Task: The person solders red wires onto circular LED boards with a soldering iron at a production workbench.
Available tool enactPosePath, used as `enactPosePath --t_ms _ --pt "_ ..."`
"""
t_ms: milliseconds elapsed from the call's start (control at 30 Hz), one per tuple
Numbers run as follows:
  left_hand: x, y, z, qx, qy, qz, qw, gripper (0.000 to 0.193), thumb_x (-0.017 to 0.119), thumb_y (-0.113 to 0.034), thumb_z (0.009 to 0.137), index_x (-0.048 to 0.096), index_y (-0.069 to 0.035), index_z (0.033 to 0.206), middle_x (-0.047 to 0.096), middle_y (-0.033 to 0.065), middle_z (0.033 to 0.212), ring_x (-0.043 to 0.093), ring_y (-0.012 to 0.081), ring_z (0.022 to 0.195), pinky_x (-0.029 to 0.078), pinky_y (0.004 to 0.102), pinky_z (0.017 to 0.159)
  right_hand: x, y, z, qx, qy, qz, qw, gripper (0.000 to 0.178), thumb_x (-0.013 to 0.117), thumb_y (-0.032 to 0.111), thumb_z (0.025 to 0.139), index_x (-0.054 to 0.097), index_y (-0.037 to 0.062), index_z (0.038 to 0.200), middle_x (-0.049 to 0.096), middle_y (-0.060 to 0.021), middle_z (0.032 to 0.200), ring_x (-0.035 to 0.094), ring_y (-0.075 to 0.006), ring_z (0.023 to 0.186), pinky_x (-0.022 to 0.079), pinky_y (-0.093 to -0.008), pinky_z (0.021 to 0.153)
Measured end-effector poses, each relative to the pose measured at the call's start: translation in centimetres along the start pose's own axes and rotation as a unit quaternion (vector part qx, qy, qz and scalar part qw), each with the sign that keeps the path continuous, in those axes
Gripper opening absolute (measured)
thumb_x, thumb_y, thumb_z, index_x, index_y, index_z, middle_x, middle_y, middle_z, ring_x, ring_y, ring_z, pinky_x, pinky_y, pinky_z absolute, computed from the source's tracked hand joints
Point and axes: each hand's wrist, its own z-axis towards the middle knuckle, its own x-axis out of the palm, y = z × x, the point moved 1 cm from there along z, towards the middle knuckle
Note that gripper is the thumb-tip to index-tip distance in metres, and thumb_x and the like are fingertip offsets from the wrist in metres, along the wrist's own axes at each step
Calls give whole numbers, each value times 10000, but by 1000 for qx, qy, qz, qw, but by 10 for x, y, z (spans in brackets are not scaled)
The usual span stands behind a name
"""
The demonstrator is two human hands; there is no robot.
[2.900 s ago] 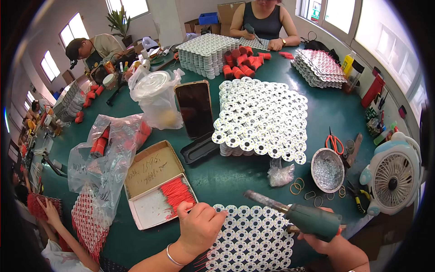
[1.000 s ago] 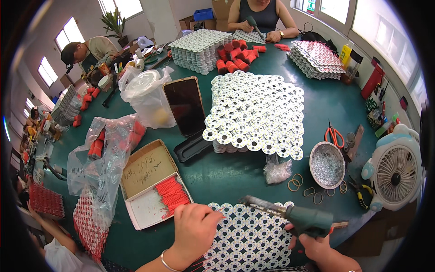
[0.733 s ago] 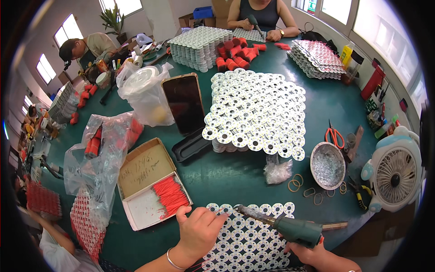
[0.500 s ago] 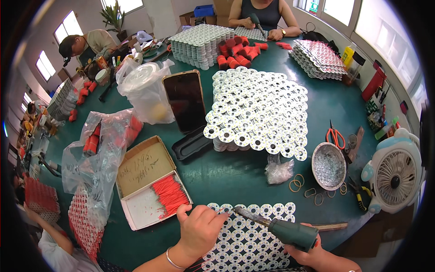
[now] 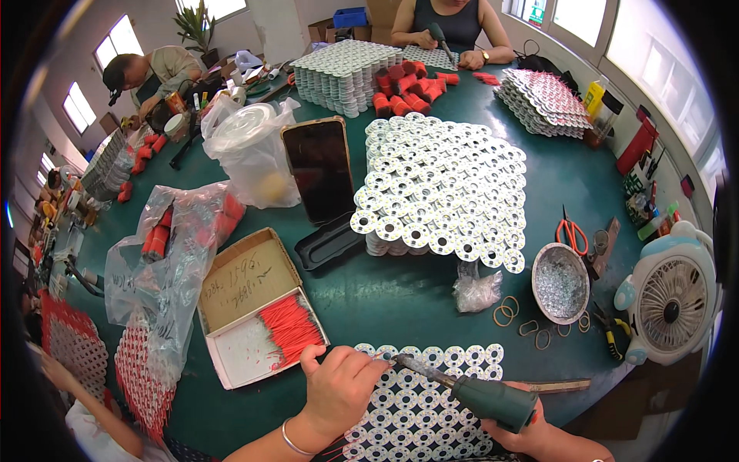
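Observation:
A panel of round white circuit boards (image 5: 435, 420) lies flat before me at the table's near edge. My right hand (image 5: 523, 431) is closed round the green handle of a soldering iron (image 5: 493, 400), whose dark tip points left onto the panel's top row. Beside that tip, my left hand (image 5: 339, 389) pinches a thin red wire against the boards; its end is mostly hidden by my fingers. More red wires show under my left wrist. Left of the panel, an open cardboard box (image 5: 250, 308) holds a bundle of short red wires (image 5: 290, 327).
Ahead stands a tall stack of white board panels (image 5: 443, 189), with a phone (image 5: 317, 169) propped beside it. To the right are a metal bowl (image 5: 560, 283), red-handled scissors (image 5: 571, 233), pliers (image 5: 612, 333) and a small fan (image 5: 671, 308). Other people work around the table.
The soldering iron's tip has shifted very slightly left along the top row. My left hand stays in place. At far left, a co-worker's red-wired panel has tilted and moved.

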Motion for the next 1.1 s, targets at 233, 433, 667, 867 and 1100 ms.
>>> enactPosePath --t_ms 233,433,667,867,1100 --pt "-1 -1 0 -3 -5 1 1000 124 651 -81 652 654 -164 745 538 -70 687 517 119 728 256 377 781 3 -3 -5 15 -41 42 998 320 636 32 673 590 10 989 633 -87 865 607 -141 603 475 -308 706" --pt "-3 -3 0 -2 -4 2 1000 135 663 -87 645 649 -168 751 520 -60 690 513 127 740 256 377 778 -1 -17 -10 -13 -17 74 997 322 563 74 723 543 -19 1031 618 -81 691 612 -146 572 491 -296 572" --pt "-18 -7 -10 13 26 17 999 134 641 -112 661 651 -179 777 497 -58 696 517 118 767 241 407 813 -2 -8 -17 51 -42 182 981 318 575 91 745 540 -25 1038 608 -63 761 615 -145 600 486 -268 559" --pt "-12 -6 -20 17 25 22 999 181 665 -100 622 660 -178 785 476 -50 671 517 123 756 245 415 811 4 -3 -22 63 2 116 991 343 653 59 705 570 0 1032 610 -56 860 611 -149 665 484 -269 625" --pt "-9 -5 -20 7 17 12 1000 169 662 -95 628 659 -173 778 465 -47 664 516 121 745 247 407 805 9 -4 -19 -7 -23 -18 1000 347 679 69 679 601 30 1015 626 -56 915 597 -176 818 443 -304 771"
